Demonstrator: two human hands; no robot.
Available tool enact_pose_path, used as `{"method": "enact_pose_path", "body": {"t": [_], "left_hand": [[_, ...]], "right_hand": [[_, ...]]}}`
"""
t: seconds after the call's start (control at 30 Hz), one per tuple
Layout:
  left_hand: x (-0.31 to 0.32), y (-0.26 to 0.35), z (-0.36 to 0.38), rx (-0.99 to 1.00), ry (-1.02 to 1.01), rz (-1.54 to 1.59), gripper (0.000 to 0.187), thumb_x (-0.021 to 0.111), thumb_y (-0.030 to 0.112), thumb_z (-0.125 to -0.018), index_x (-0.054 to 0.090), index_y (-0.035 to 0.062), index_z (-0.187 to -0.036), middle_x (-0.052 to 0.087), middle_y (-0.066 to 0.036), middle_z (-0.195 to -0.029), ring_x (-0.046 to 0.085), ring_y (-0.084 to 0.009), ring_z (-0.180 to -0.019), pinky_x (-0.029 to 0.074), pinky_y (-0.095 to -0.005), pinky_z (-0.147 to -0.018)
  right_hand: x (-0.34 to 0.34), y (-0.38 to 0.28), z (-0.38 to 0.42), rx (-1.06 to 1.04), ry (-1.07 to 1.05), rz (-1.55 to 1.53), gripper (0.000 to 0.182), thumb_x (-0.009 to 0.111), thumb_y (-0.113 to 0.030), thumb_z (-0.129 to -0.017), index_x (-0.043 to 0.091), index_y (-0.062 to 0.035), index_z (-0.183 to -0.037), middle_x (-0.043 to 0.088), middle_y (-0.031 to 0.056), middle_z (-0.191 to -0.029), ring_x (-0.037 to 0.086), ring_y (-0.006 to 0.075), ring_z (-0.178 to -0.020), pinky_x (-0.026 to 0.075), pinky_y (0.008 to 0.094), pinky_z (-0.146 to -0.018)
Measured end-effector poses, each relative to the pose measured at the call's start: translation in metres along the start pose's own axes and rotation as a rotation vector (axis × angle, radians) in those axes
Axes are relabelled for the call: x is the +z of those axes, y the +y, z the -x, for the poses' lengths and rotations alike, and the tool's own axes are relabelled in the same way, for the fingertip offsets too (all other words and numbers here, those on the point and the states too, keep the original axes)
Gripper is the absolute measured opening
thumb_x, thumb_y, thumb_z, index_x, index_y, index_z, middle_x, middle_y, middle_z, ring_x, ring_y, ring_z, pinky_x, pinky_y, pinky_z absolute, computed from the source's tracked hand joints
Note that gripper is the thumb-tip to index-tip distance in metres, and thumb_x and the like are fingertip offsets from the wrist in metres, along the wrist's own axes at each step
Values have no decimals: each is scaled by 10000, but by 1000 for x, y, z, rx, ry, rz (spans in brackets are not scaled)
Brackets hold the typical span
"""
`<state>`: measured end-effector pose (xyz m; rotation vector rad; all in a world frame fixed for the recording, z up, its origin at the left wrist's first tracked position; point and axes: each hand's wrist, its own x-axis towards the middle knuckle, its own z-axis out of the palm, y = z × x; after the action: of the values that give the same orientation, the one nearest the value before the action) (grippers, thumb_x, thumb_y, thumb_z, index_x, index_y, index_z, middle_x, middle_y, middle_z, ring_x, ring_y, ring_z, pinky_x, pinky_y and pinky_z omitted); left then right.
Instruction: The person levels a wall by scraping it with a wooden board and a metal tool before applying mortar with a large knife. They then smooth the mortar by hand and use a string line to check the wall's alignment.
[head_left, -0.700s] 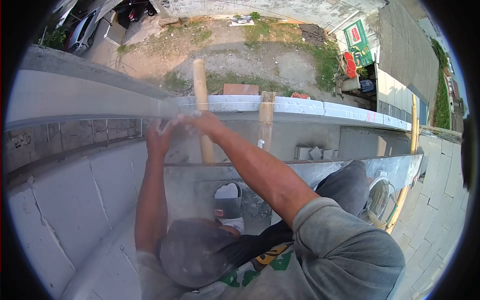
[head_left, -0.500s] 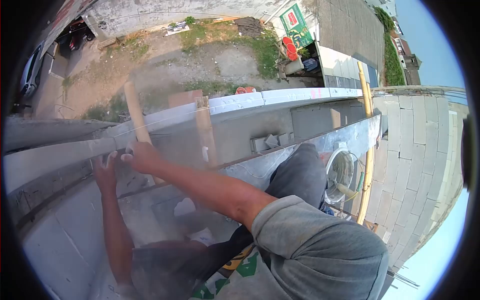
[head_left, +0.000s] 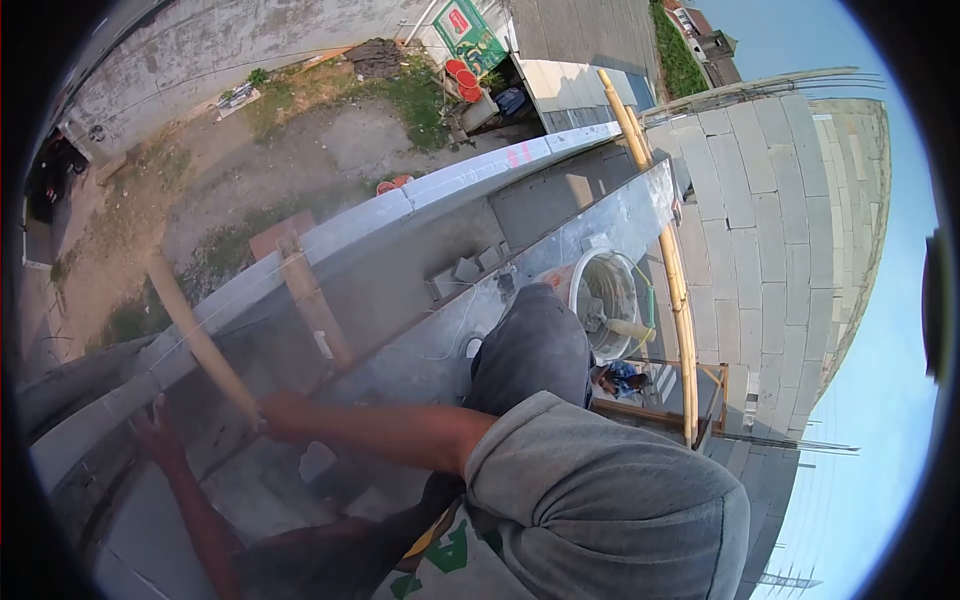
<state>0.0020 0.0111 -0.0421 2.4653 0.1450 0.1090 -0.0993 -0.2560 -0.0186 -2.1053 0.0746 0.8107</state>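
My left hand [head_left: 158, 438] is at the far left with its fingers apart, against the inner side of the pale block wall [head_left: 350, 210]. My right hand [head_left: 285, 415] is closed beside the lower end of a round wooden pole [head_left: 205, 340]; what it holds is hidden. A thin string runs along the wall top. Right of the pole, a flat wooden post [head_left: 312, 300] leans on the wall. My bent knee rests over a long grey plank [head_left: 620, 205], beside a white bucket [head_left: 605, 300] with a wooden-handled tool inside.
Bamboo poles [head_left: 675, 300] cross the plank's far end. Small block pieces [head_left: 465, 270] lie beyond the plank. A person [head_left: 625, 380] is lower down, below the bucket. A large block wall [head_left: 760, 230] rises at right. The ground outside the wall [head_left: 230, 190] lies far below.
The view has swung, so the scene sits further left and lower. My right hand has drawn away from my left hand, back toward my body. My left hand stays by the wall.
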Motion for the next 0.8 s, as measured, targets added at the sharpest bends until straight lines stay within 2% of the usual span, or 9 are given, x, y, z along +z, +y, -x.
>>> {"method": "enact_pose_path", "body": {"t": [0.1,0.17,0.27,0.37,0.4,0.47,0.67,0.73,0.8], "left_hand": [[0,-3,-2,-5,-38,-33,515,635,364,-923,575,-53,-1218,623,-238,-1166,590,-340,-1067,427,-404,-946],[-1,-2,-3,-66,-131,-102,518,632,356,-918,553,-17,-1267,576,-206,-1268,531,-332,-1185,382,-396,-1004],[15,-36,-6,-10,-68,-198,535,631,379,-912,555,-7,-1274,550,-213,-1299,504,-347,-1215,371,-412,-1019],[15,-27,-7,-68,-138,-186,560,629,403,-908,548,3,-1290,520,-213,-1340,473,-356,-1248,359,-418,-1037],[16,-26,-7,-69,-141,-186,560,629,403,-908,548,3,-1290,520,-213,-1340,473,-356,-1248,359,-418,-1037],[17,-25,-5,80,-49,-264,564,610,412,-928,565,-60,-1233,599,-263,-1213,568,-376,-1138,409,-404,-972],[21,-31,-6,23,-88,-251,592,611,438,-919,561,-51,-1248,599,-261,-1217,572,-374,-1133,412,-399,-974],[11,-8,-6,-37,-147,-280,600,611,447,-917,561,-50,-1249,596,-262,-1221,567,-377,-1140,411,-401,-976],[10,-4,-6,-98,-211,-308,609,610,455,-914,561,-50,-1251,594,-263,-1226,562,-380,-1147,410,-403,-978]], "right_hand": [[8,17,9,14,-15,23,356,647,-309,-820,657,13,-973,653,225,-1028,618,393,-1001,484,476,-884],[6,20,13,42,-18,24,361,651,-310,-818,657,12,-981,654,223,-1029,619,392,-1004,484,472,-885],[10,29,8,47,-13,37,362,657,-308,-816,658,8,-992,656,222,-1033,621,387,-1011,487,466,-884],[5,38,3,19,7,51,352,660,-300,-817,659,3,-995,658,221,-1036,622,382,-1019,489,461,-883],[0,38,2,6,10,62,347,660,-295,-819,660,3,-996,660,221,-1036,623,379,-1021,490,459,-883],[-9,34,5,30,20,59,342,660,-289,-819,658,2,-999,661,221,-1031,625,378,-1016,490,460,-883],[-9,29,6,71,-29,103,343,654,-278,-829,641,-2,-1031,650,220,-1043,619,372,-1023,492,456,-878],[-15,21,7,47,-42,143,336,652,-269,-833,630,-9,-1044,642,213,-1043,615,371,-1020,493,458,-872],[-38,2,8,-63,216,44,275,587,-234,-867,586,-27,-1048,601,183,-1006,600,375,-987,473,508,-838]]}}
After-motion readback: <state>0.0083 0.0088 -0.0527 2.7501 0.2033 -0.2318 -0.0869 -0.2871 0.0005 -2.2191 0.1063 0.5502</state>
